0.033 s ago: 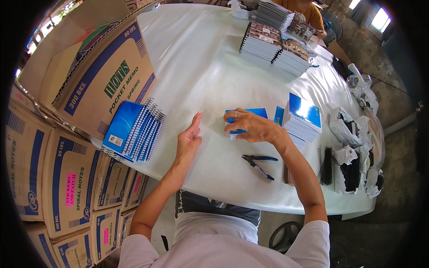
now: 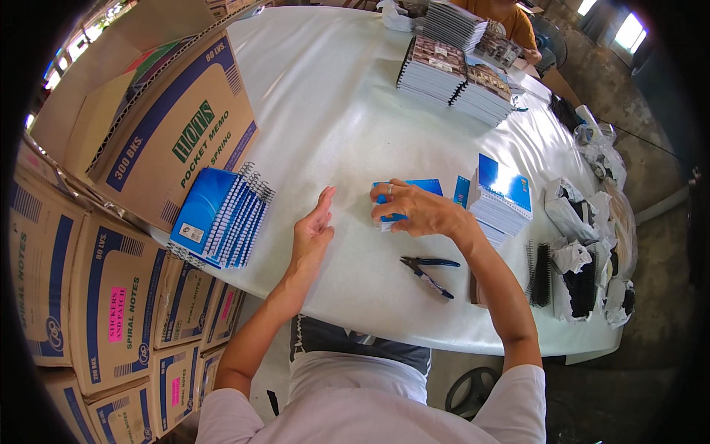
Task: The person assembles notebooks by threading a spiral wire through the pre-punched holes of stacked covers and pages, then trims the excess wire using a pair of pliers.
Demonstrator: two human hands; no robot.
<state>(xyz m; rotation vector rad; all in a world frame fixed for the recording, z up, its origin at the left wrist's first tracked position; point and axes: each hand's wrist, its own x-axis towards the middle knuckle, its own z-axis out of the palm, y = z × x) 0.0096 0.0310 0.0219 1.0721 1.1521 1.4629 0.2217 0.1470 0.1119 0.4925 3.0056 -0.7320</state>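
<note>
White plastic sheeting covers the table (image 2: 333,111) I'm looking down on. By its left edge a cardboard box (image 2: 177,126) lies tipped, with a row of blue spiral notebooks (image 2: 218,214) leaning beside it. Toward the right edge I see a stack of blue pads (image 2: 499,200). My right hand (image 2: 414,211) grips a small blue notebook (image 2: 407,194) near the table's middle. My left hand (image 2: 314,233) rests open, holding nothing. Pliers (image 2: 427,271) lie near the front edge.
</note>
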